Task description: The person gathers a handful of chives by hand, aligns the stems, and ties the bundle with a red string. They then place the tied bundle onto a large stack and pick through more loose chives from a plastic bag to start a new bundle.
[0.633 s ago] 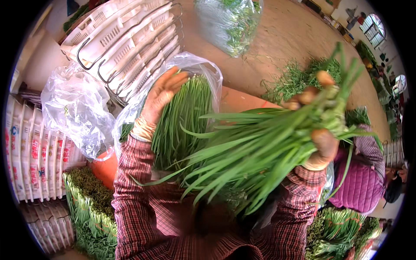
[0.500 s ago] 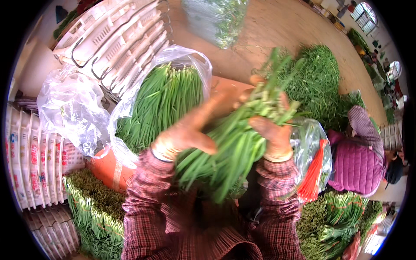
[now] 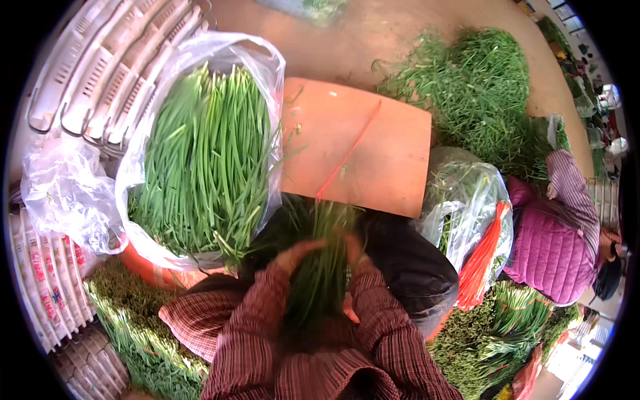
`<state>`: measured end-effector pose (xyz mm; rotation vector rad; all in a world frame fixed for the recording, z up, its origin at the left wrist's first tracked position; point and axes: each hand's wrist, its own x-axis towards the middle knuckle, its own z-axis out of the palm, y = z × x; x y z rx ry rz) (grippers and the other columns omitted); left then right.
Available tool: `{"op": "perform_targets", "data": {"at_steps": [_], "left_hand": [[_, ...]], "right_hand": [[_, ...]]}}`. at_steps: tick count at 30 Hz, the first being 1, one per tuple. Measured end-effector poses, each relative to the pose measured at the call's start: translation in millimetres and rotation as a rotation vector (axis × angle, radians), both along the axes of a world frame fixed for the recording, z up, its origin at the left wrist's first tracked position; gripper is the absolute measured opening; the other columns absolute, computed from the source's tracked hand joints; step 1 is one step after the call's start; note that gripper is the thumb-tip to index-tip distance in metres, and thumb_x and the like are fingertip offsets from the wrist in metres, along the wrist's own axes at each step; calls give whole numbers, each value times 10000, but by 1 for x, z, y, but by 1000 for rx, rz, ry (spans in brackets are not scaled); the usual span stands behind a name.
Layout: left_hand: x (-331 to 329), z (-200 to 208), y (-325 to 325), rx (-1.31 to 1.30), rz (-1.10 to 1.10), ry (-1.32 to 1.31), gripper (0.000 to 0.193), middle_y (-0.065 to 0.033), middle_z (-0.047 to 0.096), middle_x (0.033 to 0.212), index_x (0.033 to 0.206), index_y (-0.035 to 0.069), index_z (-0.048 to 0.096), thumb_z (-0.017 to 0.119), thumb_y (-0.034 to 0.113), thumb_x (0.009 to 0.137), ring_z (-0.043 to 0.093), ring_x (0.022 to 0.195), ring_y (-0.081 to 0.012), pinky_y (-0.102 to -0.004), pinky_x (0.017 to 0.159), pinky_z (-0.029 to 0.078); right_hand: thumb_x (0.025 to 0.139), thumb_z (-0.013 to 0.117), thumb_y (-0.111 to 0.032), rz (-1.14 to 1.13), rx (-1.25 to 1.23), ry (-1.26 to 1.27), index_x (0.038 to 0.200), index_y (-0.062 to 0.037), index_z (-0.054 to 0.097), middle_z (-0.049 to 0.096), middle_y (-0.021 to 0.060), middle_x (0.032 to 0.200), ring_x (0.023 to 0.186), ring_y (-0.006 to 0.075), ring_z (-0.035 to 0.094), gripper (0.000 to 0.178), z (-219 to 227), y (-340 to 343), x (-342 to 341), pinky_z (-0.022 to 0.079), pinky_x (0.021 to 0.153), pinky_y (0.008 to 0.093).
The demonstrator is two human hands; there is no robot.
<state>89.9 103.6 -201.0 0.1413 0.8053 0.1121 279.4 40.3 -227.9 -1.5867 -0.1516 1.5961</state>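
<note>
We see both hands close together in front of the lap, with the bunch of green stalks (image 3: pixel 323 277) between them, its upper ends reaching the near edge of an orange board (image 3: pixel 360 140). The left hand (image 3: pixel 297 255) meets the bunch from its left, the right hand (image 3: pixel 356 252) from its right. Both are smeared by motion, so we cannot tell whether the fingers close around the stalks or only press their sides.

Across the board we see a thin red string (image 3: pixel 350 157), running down to the bunch. Left of the board is an open clear bag (image 3: pixel 128 177) packed with long green leaves (image 3: pixel 207 160); beside its left edge we find crumpled plastic (image 3: pixel 67 193). To the right, red strands (image 3: pixel 480 270) hang against another plastic bag (image 3: pixel 467 177). Beyond it we see a loose green heap (image 3: pixel 483 87) and a person in a purple vest (image 3: pixel 550 257).
</note>
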Motion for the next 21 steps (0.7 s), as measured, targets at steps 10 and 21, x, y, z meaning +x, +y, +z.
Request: {"op": "perform_targets", "data": {"at_steps": [10,21], "left_hand": [[23,-59,15,732,-194,-15,697,-107,638,1324,1414,31,534,826,239,817,596,1202,-218,-368,1034,471],[46,-52,7,1016,-270,-98,778,-86,606,1344,1416,48,509,873,195,744,537,1259,-213,-372,1083,425]], "right_hand": [[883,696,-425,-178,-8,90,1319,-30,629,680,113,1171,1017,234,654,592,-11,-11,-31,516,888,375],[881,735,-313,-335,-19,105,1343,-73,617,653,112,1257,1132,260,614,534,-12,-21,-21,491,972,401]]}}
